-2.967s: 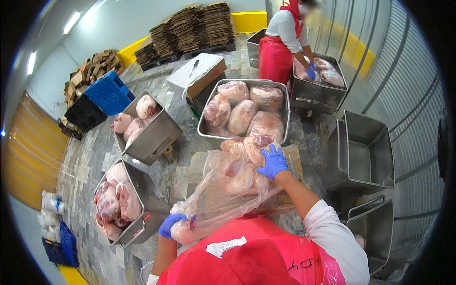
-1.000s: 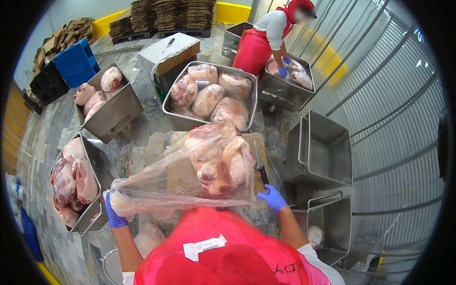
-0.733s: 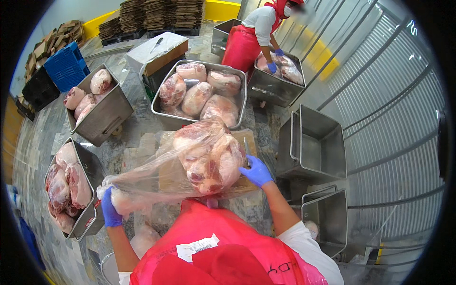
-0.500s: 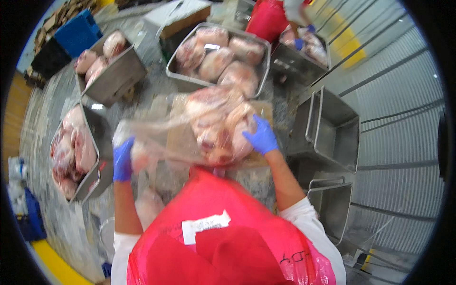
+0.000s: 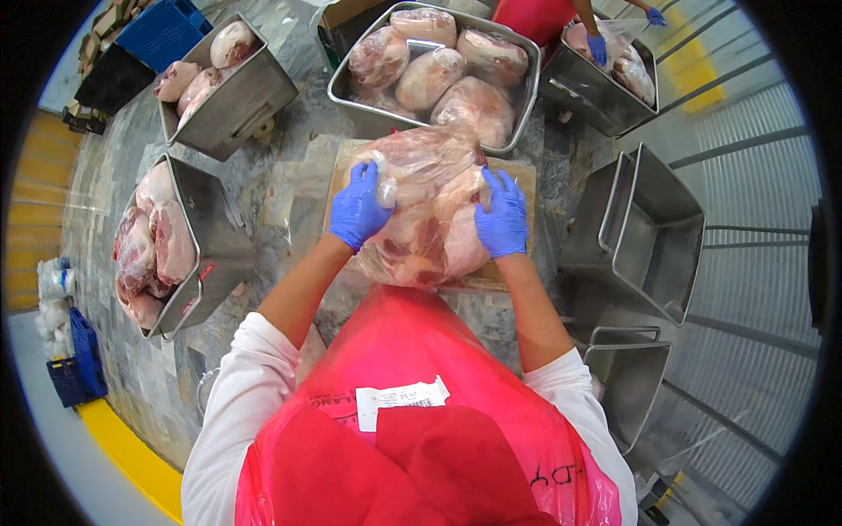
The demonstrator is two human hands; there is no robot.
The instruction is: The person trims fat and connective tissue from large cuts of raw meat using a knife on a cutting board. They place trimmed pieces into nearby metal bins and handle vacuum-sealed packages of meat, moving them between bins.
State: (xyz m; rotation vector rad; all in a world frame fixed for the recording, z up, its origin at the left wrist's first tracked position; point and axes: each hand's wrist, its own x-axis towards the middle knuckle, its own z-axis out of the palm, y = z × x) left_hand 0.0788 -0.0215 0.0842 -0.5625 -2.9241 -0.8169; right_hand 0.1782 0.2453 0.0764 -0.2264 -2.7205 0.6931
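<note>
A large piece of raw meat (image 5: 421,232), pale pink with white fat, lies before me on a tan board (image 5: 517,180). Clear plastic bag film (image 5: 408,162) is wrapped over it. At the meat's left side, my blue-gloved left hand (image 5: 360,209) grips a bunched, whitish part of the bag. My right hand (image 5: 503,215), gloved alike, is closed on the bag along the meat's right edge, its fingers pointing away from me. The underside of the meat is hidden.
Just beyond the board stands a metal tub (image 5: 535,96) of bagged meat. More meat fills metal bins at left (image 5: 206,263) and far left (image 5: 254,110). Two bins (image 5: 662,237) (image 5: 627,386) stand at right. A co-worker's gloved hand (image 5: 598,50) is over a bin at far right.
My left hand has moved right, bringing the stretched plastic from the left side over the meat. My right hand has shifted slightly along the meat's right edge and now grips the film.
</note>
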